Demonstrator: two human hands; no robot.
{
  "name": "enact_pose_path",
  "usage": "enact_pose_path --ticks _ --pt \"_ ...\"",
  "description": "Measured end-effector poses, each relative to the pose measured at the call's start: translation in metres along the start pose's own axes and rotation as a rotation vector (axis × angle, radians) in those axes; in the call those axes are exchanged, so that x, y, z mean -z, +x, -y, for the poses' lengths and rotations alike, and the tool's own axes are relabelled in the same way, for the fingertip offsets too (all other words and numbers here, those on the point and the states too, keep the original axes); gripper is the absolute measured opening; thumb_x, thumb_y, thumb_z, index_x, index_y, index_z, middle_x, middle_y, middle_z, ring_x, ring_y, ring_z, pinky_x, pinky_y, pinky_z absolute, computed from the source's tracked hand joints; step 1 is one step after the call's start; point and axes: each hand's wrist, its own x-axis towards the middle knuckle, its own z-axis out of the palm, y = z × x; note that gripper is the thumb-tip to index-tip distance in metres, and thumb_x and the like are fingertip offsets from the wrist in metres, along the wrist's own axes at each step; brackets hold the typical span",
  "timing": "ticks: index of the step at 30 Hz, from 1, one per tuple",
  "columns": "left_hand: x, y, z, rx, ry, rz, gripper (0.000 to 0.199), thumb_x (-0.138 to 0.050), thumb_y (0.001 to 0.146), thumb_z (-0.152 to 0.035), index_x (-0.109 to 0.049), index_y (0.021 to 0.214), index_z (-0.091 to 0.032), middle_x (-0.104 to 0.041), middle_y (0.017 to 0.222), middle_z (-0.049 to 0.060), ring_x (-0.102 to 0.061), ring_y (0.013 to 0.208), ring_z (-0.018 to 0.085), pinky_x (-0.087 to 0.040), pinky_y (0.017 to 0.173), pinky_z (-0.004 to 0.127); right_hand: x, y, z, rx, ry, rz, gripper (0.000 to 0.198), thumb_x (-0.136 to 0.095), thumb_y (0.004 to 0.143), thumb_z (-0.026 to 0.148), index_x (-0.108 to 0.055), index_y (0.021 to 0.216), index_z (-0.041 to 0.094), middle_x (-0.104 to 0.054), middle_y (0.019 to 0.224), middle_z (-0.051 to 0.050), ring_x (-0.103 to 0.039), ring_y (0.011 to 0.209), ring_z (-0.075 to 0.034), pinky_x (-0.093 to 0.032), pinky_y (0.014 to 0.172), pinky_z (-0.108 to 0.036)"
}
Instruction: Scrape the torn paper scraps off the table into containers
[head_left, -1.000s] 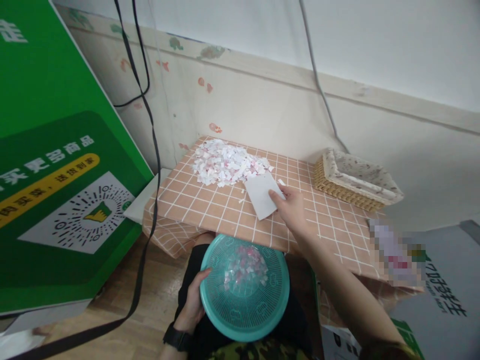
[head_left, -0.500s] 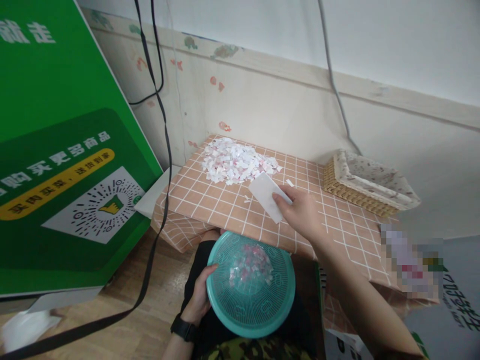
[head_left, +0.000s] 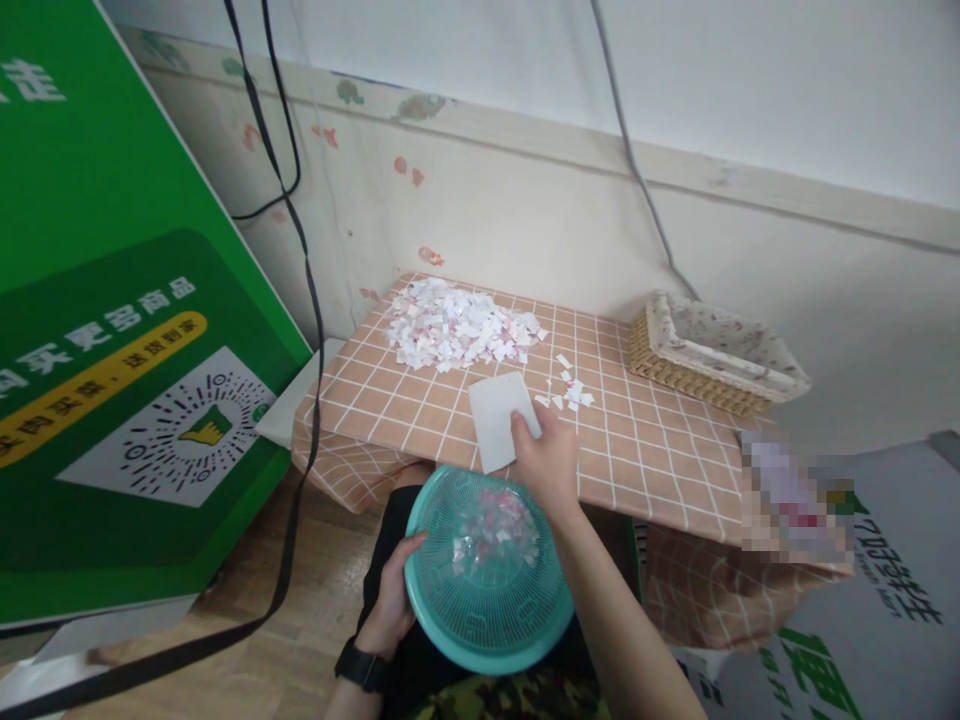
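My left hand (head_left: 390, 590) is closed on the left rim of a round teal plastic colander (head_left: 487, 635), which sits over my lap just below the table edge. Pink and white paper scraps (head_left: 499, 525) lie inside it. In my right hand (head_left: 551, 455) is a flat white card (head_left: 493, 420), pinched by its right side, just above the table's front edge. Behind the card spreads a pile of white and pinkish paper scraps (head_left: 457, 325). A small scatter of white bits (head_left: 574, 390) lies to the right of the pile.
A checked brown cloth covers the table (head_left: 645, 450). A lined wicker basket (head_left: 697, 390) stands at its right rear, against the wall. A green sign (head_left: 112, 200) rises on the left, with a black strap (head_left: 304, 480) hanging in front. A grey printed panel (head_left: 892, 560) is at right.
My right hand has brought the card nearer to me, towards the colander. More loose bits show to the right of the pile. The view has shifted slightly; my left hand keeps its hold.
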Motion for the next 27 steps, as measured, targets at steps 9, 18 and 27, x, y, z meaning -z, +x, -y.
enact_pose_path --ticks 9,18,27 --pt "0.005 0.002 0.002 0.013 0.004 0.070 0.022 -0.081 0.065 -0.030 -0.076 0.075 -0.011 -0.075 0.073 0.007 -0.068 0.064 0.021 -0.054 0.069 0.033 0.075 0.019 -0.066 -0.041 -0.151 -0.152 0.050 -0.051 0.086 0.046 -0.072 0.115 0.011 -0.076 0.097 -0.017 -0.069 0.083 -0.033 -0.050 0.071 -0.040" --pt "-0.002 -0.002 -0.001 0.004 0.009 0.053 0.022 -0.083 0.061 -0.029 -0.076 0.070 -0.012 -0.074 0.068 0.006 -0.066 0.059 0.019 -0.054 0.064 0.031 0.084 0.066 -0.051 0.170 -0.141 -0.105 0.048 -0.051 0.088 0.043 -0.069 0.123 0.014 -0.075 0.106 -0.013 -0.070 0.088 -0.030 -0.049 0.074 -0.037" --pt "-0.003 -0.005 -0.004 0.032 0.015 0.043 0.023 -0.082 0.060 -0.029 -0.076 0.070 -0.010 -0.074 0.068 0.009 -0.066 0.057 0.021 -0.055 0.063 0.033 0.058 0.105 -0.039 0.255 -0.311 -0.012 0.044 -0.047 0.088 0.034 -0.070 0.122 0.017 -0.076 0.098 -0.011 -0.069 0.083 -0.028 -0.046 0.073 -0.035"
